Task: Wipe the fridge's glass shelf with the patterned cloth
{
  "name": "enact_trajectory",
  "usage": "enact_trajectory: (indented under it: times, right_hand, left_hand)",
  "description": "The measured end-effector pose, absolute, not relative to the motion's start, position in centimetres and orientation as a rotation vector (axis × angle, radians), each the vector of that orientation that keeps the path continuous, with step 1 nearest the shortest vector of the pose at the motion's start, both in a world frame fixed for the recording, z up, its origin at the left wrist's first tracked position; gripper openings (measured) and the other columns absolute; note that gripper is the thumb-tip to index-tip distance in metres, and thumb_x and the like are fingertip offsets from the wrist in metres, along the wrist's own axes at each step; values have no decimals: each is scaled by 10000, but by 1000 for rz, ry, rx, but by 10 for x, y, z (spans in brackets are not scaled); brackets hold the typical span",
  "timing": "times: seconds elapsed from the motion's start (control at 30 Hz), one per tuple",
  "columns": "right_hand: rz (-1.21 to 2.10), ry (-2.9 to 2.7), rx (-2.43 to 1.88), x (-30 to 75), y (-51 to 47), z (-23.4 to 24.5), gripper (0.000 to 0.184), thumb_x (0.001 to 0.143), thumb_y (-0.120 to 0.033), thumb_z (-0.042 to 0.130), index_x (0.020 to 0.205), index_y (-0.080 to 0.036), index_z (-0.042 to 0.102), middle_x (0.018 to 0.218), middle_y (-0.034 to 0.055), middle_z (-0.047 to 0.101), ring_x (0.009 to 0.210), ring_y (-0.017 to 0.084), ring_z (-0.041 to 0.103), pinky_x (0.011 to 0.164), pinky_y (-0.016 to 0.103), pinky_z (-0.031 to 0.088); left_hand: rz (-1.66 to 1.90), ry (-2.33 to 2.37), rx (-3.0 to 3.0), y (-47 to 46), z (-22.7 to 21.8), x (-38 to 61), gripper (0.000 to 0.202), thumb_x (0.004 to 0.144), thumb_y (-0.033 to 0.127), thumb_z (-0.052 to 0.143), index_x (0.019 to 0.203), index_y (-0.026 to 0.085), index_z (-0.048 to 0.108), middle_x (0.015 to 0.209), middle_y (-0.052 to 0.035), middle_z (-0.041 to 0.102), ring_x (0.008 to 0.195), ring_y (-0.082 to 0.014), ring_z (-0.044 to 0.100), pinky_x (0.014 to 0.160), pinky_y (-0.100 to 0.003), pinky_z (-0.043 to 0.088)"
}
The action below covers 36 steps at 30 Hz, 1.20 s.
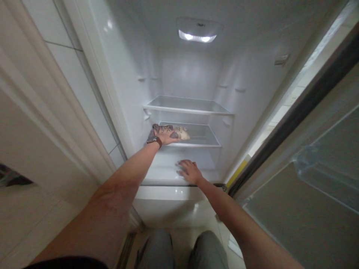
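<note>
Cloth (179,131), patterned in dark and pale patches, lies bunched at the left front of the middle glass shelf (206,139) inside an open fridge (126,82), just above centre of the frame. Left hand (167,137) sits palm down on the cloth's near end, fingers laid over the fabric; can't tell whether they pinch it or just press on it. Watch w/ a brown strap (155,141) on that wrist, and the bare forearm runs down to the lower left of the frame. Right hand (190,171) is lower and a bit to the right, well apart from the left one, flat w/ fingers spread on the white ledge (162,172) under the middle shelf; it holds nothing. Its forearm leaves at the lower right. Upper glass shelf (187,105) sits above the cloth's shelf, bare as far as the view shows. Interior lamp (198,35) is lit at the top centre of the frame. Fridge door (305,216) stands open along the right side, w/ a clear door bin (325,175) on its inner face. White tiled wall (58,41) fills the upper left. Grey trouser knees (182,250) show at the bottom centre, close to the fridge front.
</note>
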State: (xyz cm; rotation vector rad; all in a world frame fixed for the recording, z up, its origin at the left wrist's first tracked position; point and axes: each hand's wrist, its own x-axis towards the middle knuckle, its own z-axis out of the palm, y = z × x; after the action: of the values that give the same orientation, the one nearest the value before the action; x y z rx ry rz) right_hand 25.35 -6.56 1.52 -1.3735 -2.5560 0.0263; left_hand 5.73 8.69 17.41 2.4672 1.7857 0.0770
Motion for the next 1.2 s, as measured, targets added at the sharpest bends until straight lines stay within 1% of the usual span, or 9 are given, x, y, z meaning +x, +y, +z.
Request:
enact_trajectory:
  times: [0.1, 0.2, 0.3, 0.4, 0.47, 0.57, 0.8, 1.0, 1.2]
  right_hand:
    - [-94, -2108, -1884, 261, -69, 19, 408, 1042, -389, 431, 1378, -216, 586, 1432, 121, 579, 1326, 235, 486, 1065, 386, 380]
    - [-126, -1959, -2079, 281, -71, 19, 364, 1005, -270, 417, 1205, -124, 683, 1272, 183, 659, 1243, 285, 546, 1025, 401, 399]
    - [-77, -1886, -2215, 297, -73, 14, 367, 989, -279, 420, 1047, -131, 751, 1103, 175, 728, 1079, 260, 644, 927, 341, 438]
    - [-9, -1816, -2315, 302, -74, 9, 480, 1017, -371, 364, 980, -154, 790, 999, 162, 761, 900, 225, 697, 803, 296, 451]
    - [14, -1810, -2332, 300, -74, 8, 529, 1021, -422, 348, 975, -164, 807, 998, 164, 770, 893, 226, 709, 787, 290, 451]
    - [36, -1826, -2328, 297, -75, 7, 559, 1014, -466, 353, 977, -165, 822, 1007, 175, 774, 939, 242, 717, 815, 294, 459]
    - [100, -1824, -2336, 296, -76, 11, 588, 997, -554, 389, 990, -165, 830, 1022, 189, 775, 983, 263, 724, 824, 301, 470]
    - [100, -1843, -2331, 293, -79, 17, 576, 997, -529, 394, 974, -154, 831, 995, 197, 774, 954, 265, 731, 810, 307, 479]
    - [85, -1846, -2311, 291, -79, 18, 562, 992, -523, 406, 988, -153, 830, 990, 198, 774, 957, 273, 736, 825, 315, 493]
  left_hand:
    - [37, 1771, 2456, 79, 173, 55, 1007, 784, 934, 386, 1647, 444, 212, 1748, 20, 59, 1578, -467, -3, 1206, -725, -20]
    - [42, 1765, 2461, 77, 174, 54, 1016, 774, 942, 391, 1645, 449, 217, 1748, 24, 57, 1577, -470, -5, 1205, -729, -21]
    - [59, 1775, 2454, 75, 175, 53, 1037, 757, 956, 387, 1645, 442, 231, 1747, 23, 54, 1577, -470, -7, 1212, -726, -15]
    - [64, 1764, 2455, 74, 176, 53, 1045, 752, 963, 374, 1645, 439, 237, 1747, 19, 58, 1576, -476, 10, 1215, -727, -2]
    - [67, 1757, 2464, 74, 177, 53, 1040, 753, 966, 365, 1643, 442, 240, 1747, 21, 69, 1572, -484, 31, 1216, -728, 7]
    - [59, 1749, 2478, 76, 177, 52, 1040, 757, 967, 357, 1645, 439, 235, 1748, 18, 71, 1568, -493, 51, 1209, -735, 3]
    - [62, 1736, 2537, 78, 176, 50, 987, 804, 932, 339, 1644, 421, 253, 1748, 1, 97, 1578, -457, 75, 1226, -700, 37]
    - [53, 1741, 2579, 64, 176, 49, 987, 817, 935, 283, 1650, 407, 243, 1749, -6, 93, 1574, -470, 72, 1223, -701, 57]
    - [4, 1755, 2559, 54, 179, 61, 984, 821, 936, 278, 1649, 406, 247, 1752, -33, 79, 1550, -537, 64, 1181, -767, 40]
